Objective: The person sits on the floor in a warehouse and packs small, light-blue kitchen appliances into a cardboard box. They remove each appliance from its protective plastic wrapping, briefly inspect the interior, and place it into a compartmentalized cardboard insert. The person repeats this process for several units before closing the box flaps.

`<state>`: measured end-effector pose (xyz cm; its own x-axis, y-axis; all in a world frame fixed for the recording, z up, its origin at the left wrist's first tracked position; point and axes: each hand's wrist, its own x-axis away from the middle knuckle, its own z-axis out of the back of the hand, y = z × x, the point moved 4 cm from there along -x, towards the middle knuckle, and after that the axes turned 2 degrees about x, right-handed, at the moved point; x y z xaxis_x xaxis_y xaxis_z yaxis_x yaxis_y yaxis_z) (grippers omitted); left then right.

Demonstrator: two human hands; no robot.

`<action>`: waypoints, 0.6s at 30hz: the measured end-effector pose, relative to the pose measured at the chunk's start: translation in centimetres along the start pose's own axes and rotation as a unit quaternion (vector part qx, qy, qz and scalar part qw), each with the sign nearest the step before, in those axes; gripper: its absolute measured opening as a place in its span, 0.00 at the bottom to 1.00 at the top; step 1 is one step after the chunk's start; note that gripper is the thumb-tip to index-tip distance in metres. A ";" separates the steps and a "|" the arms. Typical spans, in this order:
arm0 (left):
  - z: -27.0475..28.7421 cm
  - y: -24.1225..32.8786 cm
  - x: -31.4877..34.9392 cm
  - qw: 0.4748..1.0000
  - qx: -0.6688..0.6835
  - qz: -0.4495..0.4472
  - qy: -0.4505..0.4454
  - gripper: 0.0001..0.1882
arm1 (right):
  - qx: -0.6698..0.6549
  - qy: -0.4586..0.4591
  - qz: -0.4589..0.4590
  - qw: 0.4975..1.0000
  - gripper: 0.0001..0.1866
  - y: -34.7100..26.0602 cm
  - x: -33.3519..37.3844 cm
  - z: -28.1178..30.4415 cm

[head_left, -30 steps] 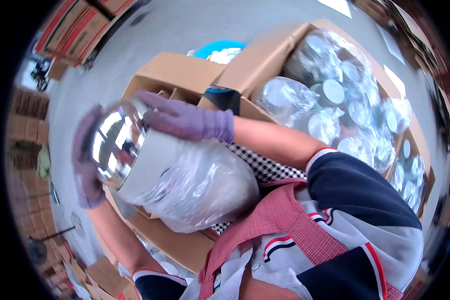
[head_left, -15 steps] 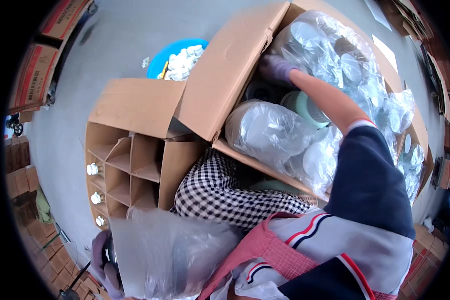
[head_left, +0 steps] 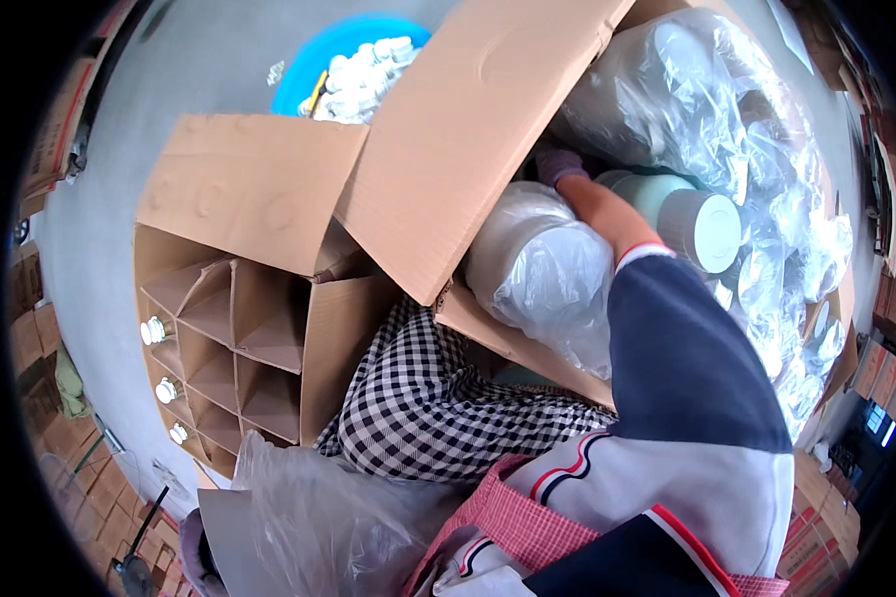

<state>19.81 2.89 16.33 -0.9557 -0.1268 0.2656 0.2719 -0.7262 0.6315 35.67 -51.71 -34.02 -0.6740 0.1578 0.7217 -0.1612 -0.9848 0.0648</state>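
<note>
Head view. Person bent over two cartons on the floor. Right hand (head_left: 560, 165), in a purple glove, is pushed deep into the far right carton (head_left: 488, 129), down among plastic-wrapped white jars (head_left: 543, 269). Only the back of the glove shows; the fingers are buried behind a wrapped jar and a pale green jar (head_left: 682, 214) with a white lid, so I cannot tell how far they are spread or whether they have closed on anything.

Left hand (head_left: 197, 542) sits at the near left edge, gloved too, pressed against a jar in a crumpled clear bag (head_left: 309, 522) (mostly cut off by the frame). It seems to grip the bag's side, fingers not readable.

Divided carton (head_left: 239, 318) stands left, between the two hands: most cells bare, three small white-capped bottles (head_left: 154, 330) along its left wall. Blue tub (head_left: 314, 60) of white lids far beyond.

Judgement: picking stage, one jar held low, the other hand fishing for the next. Getting one out calls for a firm hold on slippery wrap and a lift clear of the flap.
</note>
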 end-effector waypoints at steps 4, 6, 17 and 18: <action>0.0 0.1 -0.2 0.999 0.003 -0.032 -0.007 0.32 | -0.008 0.025 0.069 0.997 0.22 -0.2 -2.4 -4.1; -0.2 -0.1 0.7 1.000 0.000 -0.028 0.001 0.32 | -0.019 0.048 0.084 0.995 0.24 -0.3 -0.8 -2.8; 1.1 -1.0 2.0 1.000 0.007 0.002 0.004 0.32 | -0.015 0.022 0.159 0.987 0.29 0.4 -4.2 -6.6; 1.5 -1.2 2.2 1.000 0.017 -0.005 -0.002 0.32 | 0.006 0.031 0.171 0.985 0.29 0.1 -4.1 -6.9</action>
<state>17.52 4.46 17.24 -0.9579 -0.1170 0.2621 0.2662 -0.7033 0.6592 33.42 -51.97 -41.69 -0.7304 -0.1802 0.6588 0.0924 -0.9818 -0.1661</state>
